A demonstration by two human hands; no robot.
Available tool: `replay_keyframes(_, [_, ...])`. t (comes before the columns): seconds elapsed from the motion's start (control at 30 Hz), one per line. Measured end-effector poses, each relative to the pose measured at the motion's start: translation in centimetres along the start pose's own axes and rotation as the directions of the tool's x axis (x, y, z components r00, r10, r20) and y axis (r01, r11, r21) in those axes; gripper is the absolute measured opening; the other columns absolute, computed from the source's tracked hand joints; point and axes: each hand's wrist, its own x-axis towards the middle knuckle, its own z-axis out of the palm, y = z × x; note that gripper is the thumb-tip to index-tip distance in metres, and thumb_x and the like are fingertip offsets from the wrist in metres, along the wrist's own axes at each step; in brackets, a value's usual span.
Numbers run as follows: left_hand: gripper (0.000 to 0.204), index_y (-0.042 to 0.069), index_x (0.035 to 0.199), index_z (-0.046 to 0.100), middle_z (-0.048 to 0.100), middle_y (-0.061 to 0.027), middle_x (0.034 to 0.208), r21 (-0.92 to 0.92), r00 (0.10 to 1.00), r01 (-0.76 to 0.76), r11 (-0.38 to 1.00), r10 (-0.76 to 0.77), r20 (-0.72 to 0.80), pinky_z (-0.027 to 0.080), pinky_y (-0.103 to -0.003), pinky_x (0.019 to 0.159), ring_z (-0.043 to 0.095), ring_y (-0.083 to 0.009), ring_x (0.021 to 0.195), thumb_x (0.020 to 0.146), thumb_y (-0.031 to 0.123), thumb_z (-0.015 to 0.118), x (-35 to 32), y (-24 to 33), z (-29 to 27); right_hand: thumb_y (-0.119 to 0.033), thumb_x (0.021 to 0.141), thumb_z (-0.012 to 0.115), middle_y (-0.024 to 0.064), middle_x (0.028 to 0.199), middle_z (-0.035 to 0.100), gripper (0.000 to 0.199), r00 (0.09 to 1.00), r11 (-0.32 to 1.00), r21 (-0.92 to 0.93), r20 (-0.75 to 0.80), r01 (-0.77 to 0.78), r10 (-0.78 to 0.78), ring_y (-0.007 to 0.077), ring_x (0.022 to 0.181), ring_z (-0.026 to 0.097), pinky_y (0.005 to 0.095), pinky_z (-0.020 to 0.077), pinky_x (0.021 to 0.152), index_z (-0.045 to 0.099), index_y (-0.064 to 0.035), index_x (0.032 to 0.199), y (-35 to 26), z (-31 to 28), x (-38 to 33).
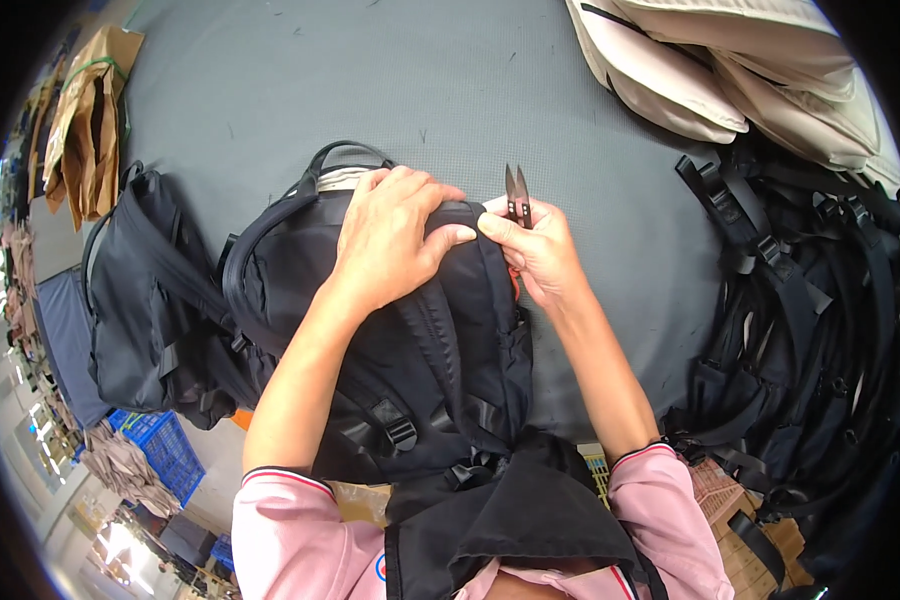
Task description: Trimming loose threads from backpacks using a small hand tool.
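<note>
A black backpack (305, 260) lies in front of me on a grey table, its straps and buckle toward my body. My left hand (398, 235) presses on its upper part, thumb and fingers closing on the edge near the top seam. At the backpack's right upper corner, my right hand (532, 245) pinches the fabric edge between thumb and finger. The same hand holds thread snips (517, 195), their dark pointed blades facing away from me. Part of the snips' orange-red handle shows below the palm.
Another black backpack (135, 290) lies at the left. Black backpacks with straps and buckles (780, 290) are piled at the right, below white bags (690, 80). A brown paper bag (92, 130) hangs over the far left table edge. A blue crate (165, 450) stands lower left.
</note>
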Motion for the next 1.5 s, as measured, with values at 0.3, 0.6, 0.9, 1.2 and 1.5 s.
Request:
replay_keyframes(0.3, [0.02,0.003,0.082,0.067,0.061,-0.006,0.075,0.069,0.988,-0.023,0.997,0.033,-0.151,0.041,-0.039,0.082,0.058,-0.0233,0.079,0.069,0.016,0.075,-0.2,0.3,1.2,-0.002,0.083,0.063,0.0091,0.095,0.055,0.039,0.831,0.441,-0.832,0.042,0.337,-0.555,0.0182,0.078,0.06,0.0291,0.0488,0.069,0.054,-0.0033,0.121,-0.3,2.8,-4.0])
replay_keyframes(0.6, [0.018,0.003,0.082,0.067,0.063,-0.0061,0.074,0.055,0.995,0.032,0.998,-0.027,-0.092,0.042,-0.037,0.084,0.058,-0.0226,0.079,0.071,0.017,0.073,0.2,0.2,1.3,-0.003,0.083,0.063,0.0097,0.092,0.055,0.04,0.848,0.433,-0.849,0.032,0.302,-0.529,0.0196,0.075,0.06,0.0312,0.0501,0.065,0.054,-0.0039,0.121,1.2,2.9,-4.2])
replay_keyframes(0.9, [0.02,0.003,0.083,0.068,0.064,-0.0067,0.076,0.066,0.997,0.063,0.996,-0.06,-0.051,0.041,-0.037,0.086,0.059,-0.0228,0.082,0.072,0.019,0.072,0.3,0.2,1.3,0.001,0.081,0.063,0.0092,0.093,0.056,0.038,0.845,0.377,-0.874,0.067,0.306,-0.531,0.0181,0.076,0.059,0.0299,0.0492,0.066,0.056,-0.0022,0.118,0.5,3.1,-4.2])
replay_keyframes(1.2, [0.022,0.002,0.084,0.068,0.065,-0.0071,0.079,0.068,0.996,0.089,0.994,-0.087,-0.037,0.041,-0.038,0.087,0.059,-0.0229,0.085,0.073,0.021,0.072,0.4,0.3,1.3,0.0,0.081,0.061,0.0109,0.094,0.056,0.037,0.858,0.329,-0.909,0.055,0.255,-0.51,0.0249,0.077,0.062,0.0357,0.0502,0.065,0.053,-0.0034,0.118,0.3,3.5,-4.2])
replay_keyframes(1.5, [0.023,0.003,0.086,0.068,0.065,-0.0059,0.081,0.071,0.993,0.12,0.99,-0.12,-0.001,0.04,-0.037,0.089,0.059,-0.0219,0.087,0.074,0.023,0.072,0.4,0.1,1.3,0.0,0.085,0.061,0.0034,0.09,0.053,0.036,0.941,0.887,-0.419,-0.175,0.196,-0.29,0.0062,0.061,0.052,0.0193,0.0434,0.05,0.051,-0.0026,0.119,2.3,3.1,-3.6])
